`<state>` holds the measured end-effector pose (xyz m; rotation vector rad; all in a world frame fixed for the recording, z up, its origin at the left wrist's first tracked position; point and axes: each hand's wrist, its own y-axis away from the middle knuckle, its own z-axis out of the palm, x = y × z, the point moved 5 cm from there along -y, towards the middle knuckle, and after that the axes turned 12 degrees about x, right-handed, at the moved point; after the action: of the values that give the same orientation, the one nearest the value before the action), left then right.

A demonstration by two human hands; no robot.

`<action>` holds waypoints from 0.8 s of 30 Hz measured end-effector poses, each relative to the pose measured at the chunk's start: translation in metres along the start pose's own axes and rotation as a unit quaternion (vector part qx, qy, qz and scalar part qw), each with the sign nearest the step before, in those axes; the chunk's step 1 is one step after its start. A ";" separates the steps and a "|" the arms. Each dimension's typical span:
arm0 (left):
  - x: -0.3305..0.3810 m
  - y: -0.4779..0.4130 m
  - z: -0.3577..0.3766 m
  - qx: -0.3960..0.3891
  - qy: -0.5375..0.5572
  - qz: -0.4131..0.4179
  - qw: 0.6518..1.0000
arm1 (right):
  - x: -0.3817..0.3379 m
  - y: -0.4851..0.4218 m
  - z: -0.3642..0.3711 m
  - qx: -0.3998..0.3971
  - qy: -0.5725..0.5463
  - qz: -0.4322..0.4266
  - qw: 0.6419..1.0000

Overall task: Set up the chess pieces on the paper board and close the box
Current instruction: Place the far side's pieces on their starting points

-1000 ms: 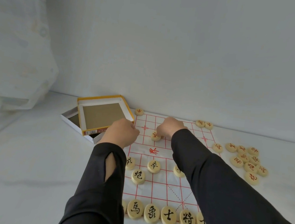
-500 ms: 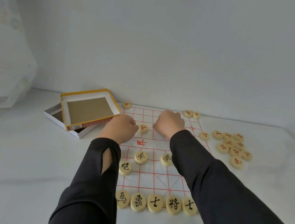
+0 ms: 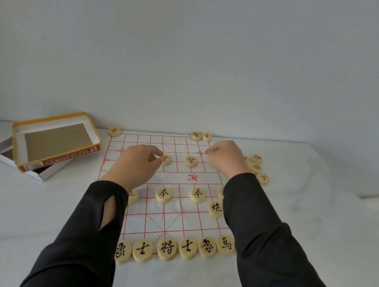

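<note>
The paper board (image 3: 174, 181), white with a red grid, lies in the middle of the table. A row of black-lettered pieces (image 3: 167, 247) lines its near edge. Two black soldiers (image 3: 164, 193) and a cannon (image 3: 216, 208) stand further in. My left hand (image 3: 134, 165) is curled, and its thumb and fingertips pinch the left edge of a red-lettered piece (image 3: 166, 159). A second red piece (image 3: 191, 160) lies free beside it. My right hand (image 3: 227, 158) is a closed fist over the board's far right; nothing shows in it. The box lid (image 3: 95, 132) rests askew on the box base (image 3: 1, 150).
Loose red pieces (image 3: 257, 168) lie off the board's right side, partly behind my right wrist. Red pieces also sit at the far corners: one on the left (image 3: 114, 131), two on the right (image 3: 201, 136). A wall stands close behind the table.
A second red piece now lies on the soldier row. My right hand has drawn away to the right of it. My left hand has reached in to the first red piece.
</note>
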<state>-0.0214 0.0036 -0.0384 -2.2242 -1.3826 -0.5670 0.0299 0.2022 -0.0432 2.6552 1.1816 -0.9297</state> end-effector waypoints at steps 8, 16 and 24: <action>0.006 -0.004 0.007 0.011 0.004 0.004 1.000 | 0.074 -0.022 -0.048 0.042 -0.028 0.109 0.993; 0.020 -0.003 0.016 0.031 -0.013 0.026 0.999 | 0.099 -0.019 -0.046 0.068 -0.076 0.101 0.990; 0.039 0.004 0.024 0.050 -0.037 0.059 0.996 | 0.137 -0.028 -0.054 0.160 -0.295 0.258 0.906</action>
<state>0.0003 0.0441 -0.0365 -2.2489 -1.2757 -0.3698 0.1081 0.3270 -0.0725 2.3869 0.1908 -1.7282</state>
